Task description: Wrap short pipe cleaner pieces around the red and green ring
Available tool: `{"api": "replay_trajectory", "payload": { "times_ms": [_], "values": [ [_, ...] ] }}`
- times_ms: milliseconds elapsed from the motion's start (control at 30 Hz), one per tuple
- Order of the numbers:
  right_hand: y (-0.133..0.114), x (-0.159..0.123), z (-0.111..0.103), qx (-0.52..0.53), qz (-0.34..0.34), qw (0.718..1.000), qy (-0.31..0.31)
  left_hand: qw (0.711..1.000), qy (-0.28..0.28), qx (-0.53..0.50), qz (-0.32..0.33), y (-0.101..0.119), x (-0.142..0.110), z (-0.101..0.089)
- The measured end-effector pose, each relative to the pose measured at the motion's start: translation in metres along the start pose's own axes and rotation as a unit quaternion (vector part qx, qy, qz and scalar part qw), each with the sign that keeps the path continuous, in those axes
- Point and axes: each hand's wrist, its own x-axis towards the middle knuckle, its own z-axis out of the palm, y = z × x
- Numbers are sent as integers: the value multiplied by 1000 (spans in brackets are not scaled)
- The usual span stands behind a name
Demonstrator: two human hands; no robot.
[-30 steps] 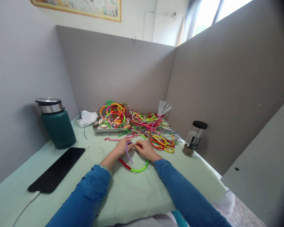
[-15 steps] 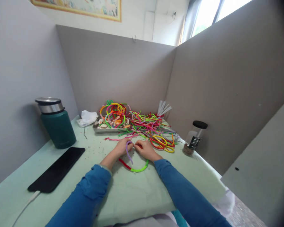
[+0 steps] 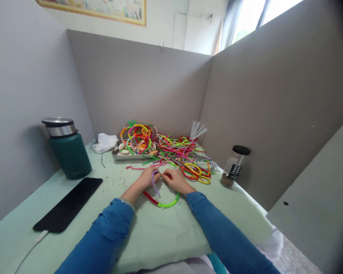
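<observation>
My left hand (image 3: 151, 177) is closed, fingertips pinching a purple pipe cleaner (image 3: 154, 183) whose loose end curls down toward the table. Close beside it, my right hand (image 3: 175, 180) is also closed in a pinch, its fingertips almost meeting those of the left. A bit of red shows at the right fingertips. Below both hands curves a ring of red and bright green pipe cleaner (image 3: 168, 206); its upper part is hidden by the hands, and its right side runs up to my right hand. Exactly how the purple piece meets the ring cannot be seen.
Behind the hands stand a metal tray (image 3: 131, 156) of shells and coloured rings and a heap of pipe cleaners (image 3: 177, 146). Scissors (image 3: 198, 173) with red and yellow handles lie right. A teal bottle (image 3: 70, 156), a phone (image 3: 70, 205) and a clear jar (image 3: 231, 171) flank the workspace.
</observation>
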Motion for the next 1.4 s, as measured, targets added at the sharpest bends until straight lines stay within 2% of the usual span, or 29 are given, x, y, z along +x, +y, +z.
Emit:
{"api": "replay_trajectory", "payload": {
  "times_ms": [633,1100,1400],
  "values": [
    [0,0,0,-5,2,1000,0,1000,-5,5,3,-2,0,2],
    [-2,1,-2,-7,14,1000,-13,999,-9,42,3,1,0,1],
    [0,1,-1,-1,10,1000,-12,1000,-11,28,-4,6,-2,-1]
  ]
}}
